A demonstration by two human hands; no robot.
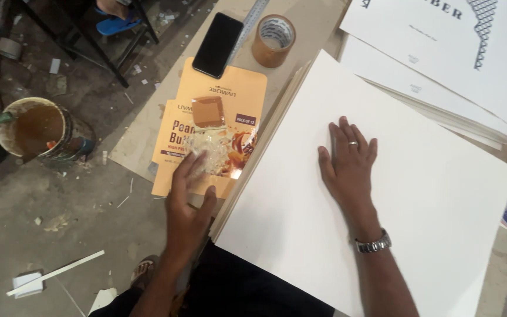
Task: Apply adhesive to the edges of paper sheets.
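Right hand (348, 159) lies flat, fingers spread, pinning the top white sheet (394, 194) of the stack. Left hand (188, 196), open, holds nothing and touches the orange printed card (239, 94) beside it. Positioning step; next requires steady alignment.

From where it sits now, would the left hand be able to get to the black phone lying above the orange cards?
Probably yes. The left hand rests on the orange printed cards, and the flat black phone lies just beyond them, face up, with nothing standing between.
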